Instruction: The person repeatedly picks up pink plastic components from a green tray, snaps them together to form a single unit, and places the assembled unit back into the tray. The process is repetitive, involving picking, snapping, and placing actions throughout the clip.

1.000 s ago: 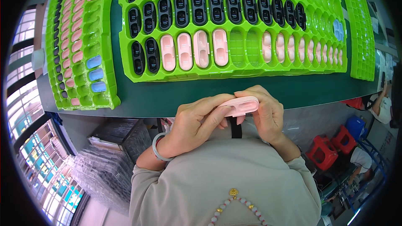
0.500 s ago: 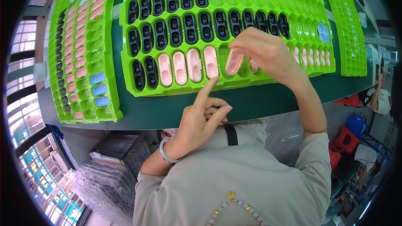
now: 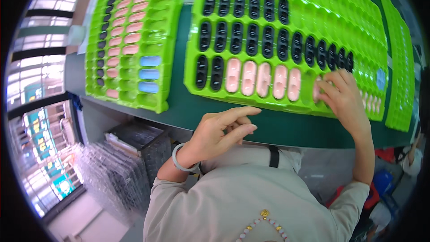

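A green tray (image 3: 255, 104) with rows of oblong pockets lies on the table. Its near row holds two glossy black oblong pieces (image 3: 201, 71) at the left, then several pink oblong pieces (image 3: 248, 78) with two hollows each, like earbud case inserts. My right hand (image 3: 342, 94) is bent over the near row further right. Its fingers are closed around another pink oblong piece (image 3: 317, 88), partly hidden by them. My left hand (image 3: 219, 130) hovers in front of the tray's near edge, index finger stretched out, thumb apart, other fingers curled. It holds nothing.
Another green tray (image 3: 165, 80) at the left holds pink, black and light blue pieces (image 3: 149, 74). A third green tray (image 3: 398, 80) stands at the far right. The dark green table (image 3: 179, 116) ends just before my body. Stacked clear plastic trays (image 3: 112, 170) stand below, left.
The pink piece that was in my right hand now sits in the near row. My right hand has moved right along that row to another pink piece. The whole view has shifted.
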Motion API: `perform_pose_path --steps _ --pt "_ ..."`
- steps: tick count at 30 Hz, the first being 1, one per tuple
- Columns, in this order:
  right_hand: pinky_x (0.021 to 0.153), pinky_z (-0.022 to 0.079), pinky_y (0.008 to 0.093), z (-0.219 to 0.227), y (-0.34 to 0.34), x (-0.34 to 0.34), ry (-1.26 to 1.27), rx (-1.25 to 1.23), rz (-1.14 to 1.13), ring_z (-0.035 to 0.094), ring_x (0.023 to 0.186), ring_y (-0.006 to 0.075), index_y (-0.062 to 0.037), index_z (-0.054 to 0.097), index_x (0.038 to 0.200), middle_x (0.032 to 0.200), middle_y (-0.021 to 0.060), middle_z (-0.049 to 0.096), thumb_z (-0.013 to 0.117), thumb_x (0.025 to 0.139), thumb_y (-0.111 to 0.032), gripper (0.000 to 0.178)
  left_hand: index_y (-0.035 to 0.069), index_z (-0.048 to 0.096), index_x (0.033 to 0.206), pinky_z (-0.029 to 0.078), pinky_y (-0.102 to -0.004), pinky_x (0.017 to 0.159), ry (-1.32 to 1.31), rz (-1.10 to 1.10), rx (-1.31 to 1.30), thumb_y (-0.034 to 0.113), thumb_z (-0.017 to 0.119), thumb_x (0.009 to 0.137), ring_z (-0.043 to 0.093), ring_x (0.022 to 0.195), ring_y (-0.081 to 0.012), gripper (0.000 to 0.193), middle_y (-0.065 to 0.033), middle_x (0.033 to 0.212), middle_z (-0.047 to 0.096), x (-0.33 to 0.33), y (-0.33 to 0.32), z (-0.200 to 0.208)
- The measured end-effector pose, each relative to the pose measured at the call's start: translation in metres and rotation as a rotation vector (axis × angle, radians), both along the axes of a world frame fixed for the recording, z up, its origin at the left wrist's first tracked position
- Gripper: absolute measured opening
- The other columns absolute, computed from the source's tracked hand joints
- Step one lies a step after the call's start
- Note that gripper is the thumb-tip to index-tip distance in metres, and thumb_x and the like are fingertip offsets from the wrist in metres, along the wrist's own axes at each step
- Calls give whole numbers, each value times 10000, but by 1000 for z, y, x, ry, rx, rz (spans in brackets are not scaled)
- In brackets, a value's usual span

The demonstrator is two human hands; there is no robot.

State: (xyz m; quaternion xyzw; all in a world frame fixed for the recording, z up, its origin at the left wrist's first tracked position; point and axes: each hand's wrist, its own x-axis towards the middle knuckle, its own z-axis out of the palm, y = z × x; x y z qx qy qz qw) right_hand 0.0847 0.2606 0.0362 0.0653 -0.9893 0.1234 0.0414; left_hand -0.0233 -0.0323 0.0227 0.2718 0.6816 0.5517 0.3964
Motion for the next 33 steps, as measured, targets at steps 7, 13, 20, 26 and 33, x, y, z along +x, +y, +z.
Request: perform_pose_path --steps 7,13,20,26,33 --pt "770 411 386 -4 -18 8 -127 76 -223 498 902 273 -52 577 931 938 88 474 748 638 -56 340 -1 617 1179 406 -170 522 186 482 -82 13 603 896 525 594 -39 284 -29 807 642 -55 -24 16" --pt "803 407 402 3 -7 0 -206 -86 -247 479 948 313 -4 549 1007 971 120 445 724 677 -24 375 -4 635 1149 403 -164 516 409 703 -123 61 619 903 526 602 -46 255 -25 824 626 -102 -65 -3" --pt "799 404 423 11 -23 1 -258 -33 -257 475 948 320 8 544 955 960 130 431 732 635 19 372 68 703 1015 480 -329 684 1039 651 -489 253 743 798 587 775 -206 288 -101 918 627 -213 -87 6" --pt "779 412 421 6 -23 -8 -241 7 -221 491 919 325 21 537 908 951 142 423 693 643 41 308 110 723 968 446 -381 850 1316 253 -451 238 764 744 535 967 -275 261 -104 1001 572 -294 -75 -5" --pt "732 442 444 2 -22 -6 -254 -179 -383 546 853 367 19 551 966 995 162 440 671 690 13 302 124 732 873 449 -372 865 1454 -56 -379 232 790 692 528 991 -257 219 -72 986 548 -322 -4 -15"
